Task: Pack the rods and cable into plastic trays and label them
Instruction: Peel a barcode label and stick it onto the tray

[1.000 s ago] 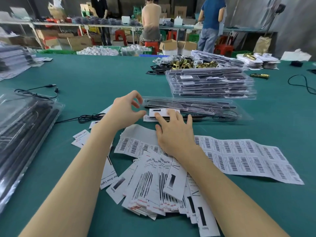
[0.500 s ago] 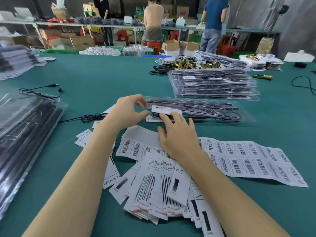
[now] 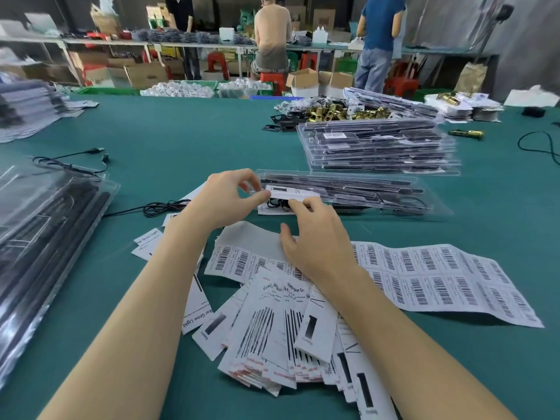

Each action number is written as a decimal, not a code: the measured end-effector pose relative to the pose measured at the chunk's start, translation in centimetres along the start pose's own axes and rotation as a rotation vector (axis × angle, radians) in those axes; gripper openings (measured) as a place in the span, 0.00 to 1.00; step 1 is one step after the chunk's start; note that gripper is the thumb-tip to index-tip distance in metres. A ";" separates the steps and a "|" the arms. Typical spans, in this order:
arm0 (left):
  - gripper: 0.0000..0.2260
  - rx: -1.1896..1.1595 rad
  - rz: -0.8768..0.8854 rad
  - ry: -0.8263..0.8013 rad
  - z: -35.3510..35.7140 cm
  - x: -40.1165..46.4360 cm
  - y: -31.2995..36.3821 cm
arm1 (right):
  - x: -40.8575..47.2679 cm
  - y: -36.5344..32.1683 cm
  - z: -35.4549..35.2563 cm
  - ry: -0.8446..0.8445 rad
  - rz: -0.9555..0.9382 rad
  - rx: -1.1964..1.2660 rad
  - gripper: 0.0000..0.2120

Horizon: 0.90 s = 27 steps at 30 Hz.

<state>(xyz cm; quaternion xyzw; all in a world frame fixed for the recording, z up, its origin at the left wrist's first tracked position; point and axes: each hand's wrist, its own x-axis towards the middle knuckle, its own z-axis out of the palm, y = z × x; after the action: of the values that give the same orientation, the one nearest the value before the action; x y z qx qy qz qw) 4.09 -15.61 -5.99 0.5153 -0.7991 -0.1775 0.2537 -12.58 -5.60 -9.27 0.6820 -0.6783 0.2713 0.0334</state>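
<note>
Left hand: my left hand is curled at the left end of the clear plastic tray, thumb and fingertips pinching that end together with the white label card lying on it.
Right hand: my right hand hovers just below the tray's near edge, fingers bent, with the fingertips touching the card's near edge; whether they actually grip it I cannot tell.
Tray: it lies flat, running left to right across the middle of the tabletop, with black rods along its length and a coiled black cable at its right end.
Barcode sheet: a long sheet of barcode stickers is spread under my right wrist, reaching toward the right edge.
Loose cards: a fanned heap of printed cards sits nearest me, between my forearms.
Spare cable: another black cable lies just left of my left hand.
Finished stack: a pile of filled trays stands beyond the one I am handling, toward the far right.
Brass parts: a cluster of brass fittings is behind that stack.
Left edge: bagged black rods lie along the left side.
</note>
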 end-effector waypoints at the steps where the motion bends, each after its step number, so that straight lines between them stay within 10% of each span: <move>1: 0.10 0.004 0.004 0.000 0.0 0.0 0.0 | 0.0 0.0 0.0 0.011 -0.001 0.008 0.17; 27: 0.12 0.161 -0.033 -0.105 1.0 0.2 0.2 | 2.0 5.1 -2.0 0.170 0.276 0.053 0.09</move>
<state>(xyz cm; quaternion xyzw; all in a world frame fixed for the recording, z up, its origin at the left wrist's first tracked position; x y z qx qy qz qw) 3.30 -15.73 -6.66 0.5371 -0.8144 -0.1436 0.1664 -18.13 -7.03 -8.37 0.5576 -0.7529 0.3478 0.0353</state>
